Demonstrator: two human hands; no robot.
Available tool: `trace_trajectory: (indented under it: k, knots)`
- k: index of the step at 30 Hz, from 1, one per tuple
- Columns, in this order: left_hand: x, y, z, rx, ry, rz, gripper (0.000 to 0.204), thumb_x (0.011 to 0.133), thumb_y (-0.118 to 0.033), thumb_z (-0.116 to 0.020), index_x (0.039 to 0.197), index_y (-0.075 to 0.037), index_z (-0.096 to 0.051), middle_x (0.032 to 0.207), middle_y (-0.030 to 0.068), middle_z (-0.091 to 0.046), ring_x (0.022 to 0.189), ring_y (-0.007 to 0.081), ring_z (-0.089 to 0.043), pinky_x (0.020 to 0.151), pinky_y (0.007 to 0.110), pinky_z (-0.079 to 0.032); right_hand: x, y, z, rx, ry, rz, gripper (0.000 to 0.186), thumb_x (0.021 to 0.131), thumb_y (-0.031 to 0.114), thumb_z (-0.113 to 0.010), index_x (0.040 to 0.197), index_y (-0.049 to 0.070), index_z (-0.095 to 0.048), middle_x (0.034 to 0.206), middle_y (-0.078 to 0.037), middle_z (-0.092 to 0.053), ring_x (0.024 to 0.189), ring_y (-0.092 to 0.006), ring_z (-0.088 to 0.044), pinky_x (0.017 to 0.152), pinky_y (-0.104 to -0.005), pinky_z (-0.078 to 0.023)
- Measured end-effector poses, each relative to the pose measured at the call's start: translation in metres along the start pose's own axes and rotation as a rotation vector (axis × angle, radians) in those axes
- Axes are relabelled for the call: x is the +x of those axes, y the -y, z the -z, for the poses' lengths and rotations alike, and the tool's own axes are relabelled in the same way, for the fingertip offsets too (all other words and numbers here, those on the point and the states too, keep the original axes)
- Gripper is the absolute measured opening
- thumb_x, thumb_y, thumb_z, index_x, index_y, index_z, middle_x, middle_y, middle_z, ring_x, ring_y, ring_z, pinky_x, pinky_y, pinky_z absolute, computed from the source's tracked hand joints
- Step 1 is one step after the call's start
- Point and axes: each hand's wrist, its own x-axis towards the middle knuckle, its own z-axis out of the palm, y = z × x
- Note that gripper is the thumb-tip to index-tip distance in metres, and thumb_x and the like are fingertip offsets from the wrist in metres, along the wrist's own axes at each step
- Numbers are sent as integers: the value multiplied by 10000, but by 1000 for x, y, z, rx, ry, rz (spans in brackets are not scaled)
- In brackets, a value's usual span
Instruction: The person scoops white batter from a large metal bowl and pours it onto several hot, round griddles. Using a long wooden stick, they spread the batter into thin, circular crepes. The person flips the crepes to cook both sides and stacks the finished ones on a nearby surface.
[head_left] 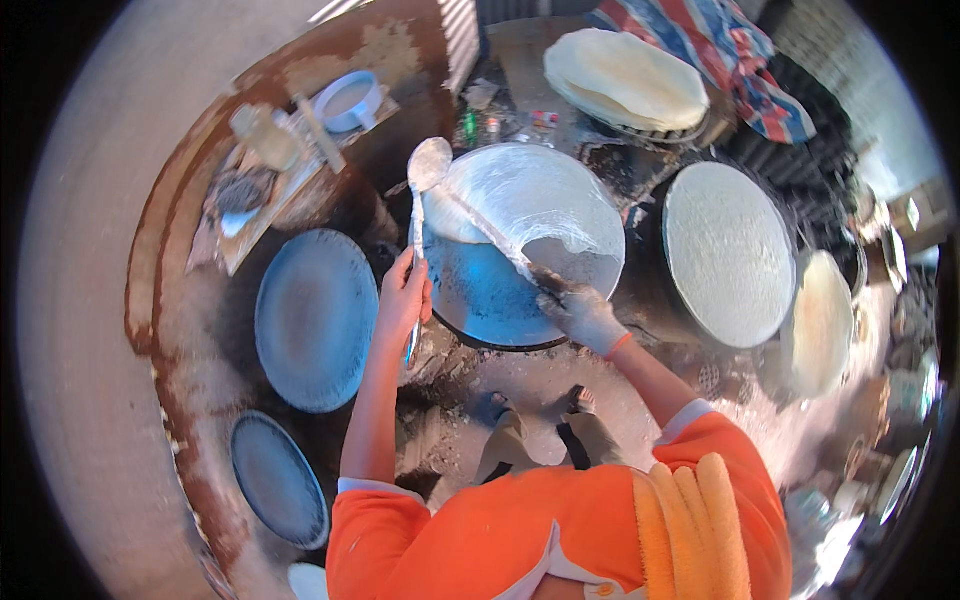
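My left hand (403,294) is closed around the handle of a ladle (430,164), whose batter-coated bowl is raised over the left edge of a large round griddle (480,300). White batter (560,190) covers the griddle's far and right parts in a thin, swirled layer; the near left part shows bare dark metal. Over the griddle, my gloved right hand (580,312) grips a long, pale batter spreader (490,232). Its far end reaches to the upper left across the batter. Fingers of the right hand are partly hidden by the stained glove.
Two more round griddles (317,320) (280,480) stand at the left. A batter-covered griddle (728,255) is at the right, beside a flatbread (822,325). Flatbreads (625,82) are stacked at the back. A handled pot (349,102) and a bottle (264,137) sit on the back-left ledge.
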Motion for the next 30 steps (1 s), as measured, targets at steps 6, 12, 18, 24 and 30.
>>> trace_trajectory:
  k: [6, 12, 18, 24, 30]
  knots:
    - [78, 23, 1, 520, -25, -402, 364, 909, -131, -438, 1250, -3, -428, 804, 124, -603, 601, 224, -581, 547, 305, -460, 16, 32, 17, 48, 80, -259, 431, 895, 366, -432, 1267, 151, -438, 1012, -170, -607, 936, -337, -587, 775, -424, -477]
    - [2, 72, 16, 1075, -169, -570, 502, 872, -107, -496, 1349, -99, -340, 874, 192, -592, 714, 355, -584, 630, 411, -466, -7, -7, 2, 130, -51, -196, 425, 887, 335, -462, 1284, 186, -431, 961, -205, -606, 848, -324, -616, 717, -366, -495]
    - [-90, 97, 78, 1362, -227, -365, 579, 847, -96, -514, 1378, -128, -284, 768, 161, -530, 641, 353, -561, 545, 446, -441, -14, 36, -6, 79, 53, -6, 451, 873, 269, -496, 1311, 233, -398, 998, -153, -616, 844, -303, -620, 736, -403, -485]
    - [-132, 111, 50, 1207, -263, -540, 558, 837, -87, -516, 1360, -95, -323, 748, 157, -534, 645, 334, -558, 548, 418, -453, 5, -5, -7, 29, 18, -131, 406, 888, 313, -461, 1287, 251, -427, 913, -168, -622, 809, -308, -619, 702, -395, -486]
    - [-191, 126, -2, 1067, -275, -317, 558, 841, -75, -520, 1362, -108, -323, 730, 161, -529, 591, 321, -543, 516, 390, -435, -27, -8, -21, 72, 108, 64, 414, 867, 332, -489, 1244, 161, -470, 829, -175, -618, 777, -340, -600, 689, -388, -475]
